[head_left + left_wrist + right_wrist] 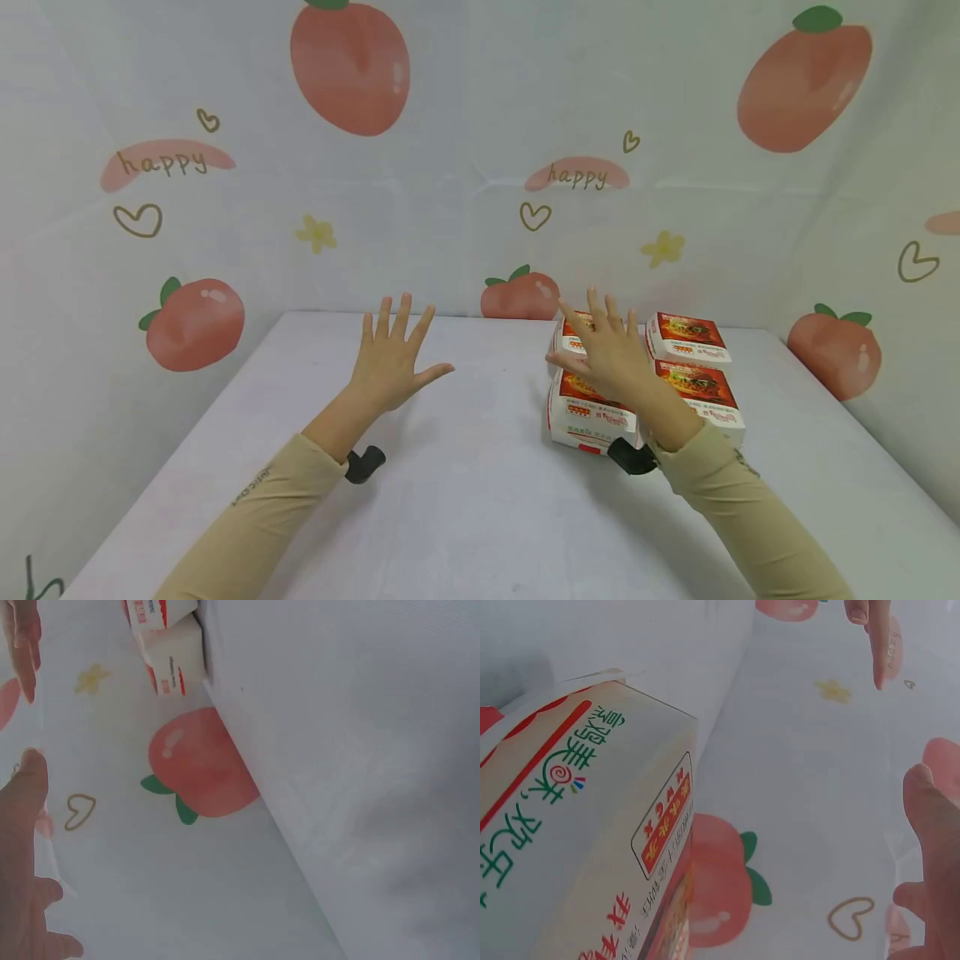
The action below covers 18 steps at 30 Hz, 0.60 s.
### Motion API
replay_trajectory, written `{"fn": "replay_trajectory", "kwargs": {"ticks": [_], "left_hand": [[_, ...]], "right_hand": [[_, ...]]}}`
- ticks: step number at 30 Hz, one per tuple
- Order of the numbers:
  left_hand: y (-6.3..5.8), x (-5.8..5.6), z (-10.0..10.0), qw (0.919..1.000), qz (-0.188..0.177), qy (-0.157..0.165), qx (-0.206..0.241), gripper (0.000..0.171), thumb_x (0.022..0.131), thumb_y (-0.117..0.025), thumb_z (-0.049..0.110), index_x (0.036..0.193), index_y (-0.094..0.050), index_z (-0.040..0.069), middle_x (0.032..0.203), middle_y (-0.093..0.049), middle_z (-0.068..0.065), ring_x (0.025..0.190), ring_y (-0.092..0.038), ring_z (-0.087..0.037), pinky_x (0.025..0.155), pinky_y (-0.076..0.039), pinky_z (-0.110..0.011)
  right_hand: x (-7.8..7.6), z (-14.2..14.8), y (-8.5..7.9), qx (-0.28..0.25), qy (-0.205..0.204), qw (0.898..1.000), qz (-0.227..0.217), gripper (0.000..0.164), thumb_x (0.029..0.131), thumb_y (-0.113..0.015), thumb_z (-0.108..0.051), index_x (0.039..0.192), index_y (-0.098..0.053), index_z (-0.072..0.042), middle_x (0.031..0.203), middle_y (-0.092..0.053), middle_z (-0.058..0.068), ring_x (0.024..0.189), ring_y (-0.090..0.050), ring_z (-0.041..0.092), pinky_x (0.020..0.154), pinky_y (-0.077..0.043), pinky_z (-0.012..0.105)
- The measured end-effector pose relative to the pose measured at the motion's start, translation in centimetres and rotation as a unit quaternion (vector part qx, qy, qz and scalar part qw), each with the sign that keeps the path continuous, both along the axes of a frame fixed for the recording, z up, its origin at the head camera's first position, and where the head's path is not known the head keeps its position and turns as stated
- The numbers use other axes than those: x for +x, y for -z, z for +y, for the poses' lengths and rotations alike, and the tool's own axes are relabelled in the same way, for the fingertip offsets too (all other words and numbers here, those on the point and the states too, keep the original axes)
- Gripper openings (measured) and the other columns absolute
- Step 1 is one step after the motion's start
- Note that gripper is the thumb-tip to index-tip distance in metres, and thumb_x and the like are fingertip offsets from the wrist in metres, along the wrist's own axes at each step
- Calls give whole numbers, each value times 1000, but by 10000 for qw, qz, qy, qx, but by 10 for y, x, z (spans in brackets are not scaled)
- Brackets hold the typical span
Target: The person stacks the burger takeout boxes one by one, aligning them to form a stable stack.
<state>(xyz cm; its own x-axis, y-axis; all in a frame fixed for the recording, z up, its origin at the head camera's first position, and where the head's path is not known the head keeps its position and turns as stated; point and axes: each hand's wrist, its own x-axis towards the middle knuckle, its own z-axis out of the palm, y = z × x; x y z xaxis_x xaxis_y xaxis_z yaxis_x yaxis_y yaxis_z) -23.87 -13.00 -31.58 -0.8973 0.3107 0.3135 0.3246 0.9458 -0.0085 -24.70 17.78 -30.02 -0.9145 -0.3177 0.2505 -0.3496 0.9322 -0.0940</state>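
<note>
My left hand (387,364) is held up above the left half of the white table, fingers spread and straight, holding nothing. Spread the same way, my right hand (611,354) hangs in front of several red-and-white food boxes at the table's right side. It hides part of them, and I see no grip on any. One box (592,417) stands front left, another (701,392) front right, and a third (686,337) behind it. In the right wrist view, a box (577,817) with green and red lettering fills the left side. The left wrist view shows box sides (176,656) at the top.
A white cloth table (465,517) stretches beneath both hands. Behind it hangs a white curtain (450,208) printed with peaches, hearts and "happy". Each wrist carries a small black device, one at the left wrist (365,465) and one at the right wrist (632,457).
</note>
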Motion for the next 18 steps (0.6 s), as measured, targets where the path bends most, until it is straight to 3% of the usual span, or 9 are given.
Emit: {"fn": "replay_trajectory", "kwargs": {"ticks": [5, 10, 18], "left_hand": [[-5, 3, 0, 9999, 70, 54, 48, 86, 86, -50, 62, 150, -19, 14, 155, -13, -22, 143, -8, -45, 114, -14, -63], [-10, 7, 4, 9996, 124, 183, 200, 83, 87, -49, 61, 149, -23, 12, 153, -19, -23, 141, -14, -46, 113, -19, -63], [-14, 15, 25, 9951, -219, 647, 717, 78, 89, -49, 57, 147, -27, 9, 151, -26, -22, 140, -21, -45, 114, -23, -58]], "right_hand": [[5, 4, -6, -183, -86, 9998, -57, 78, 89, -52, -54, 150, -19, -20, 156, -7, 23, 142, -7, 48, 111, -6, 69], [11, 14, -10, -732, -239, 9966, -287, 74, 90, -53, -49, 150, -20, -19, 156, -10, 21, 142, -9, 48, 112, -8, 67], [23, 33, -11, -1287, -184, 9898, -583, 71, 92, -51, -48, 149, -22, -19, 156, -14, 18, 140, -17, 45, 107, -21, 70]]}}
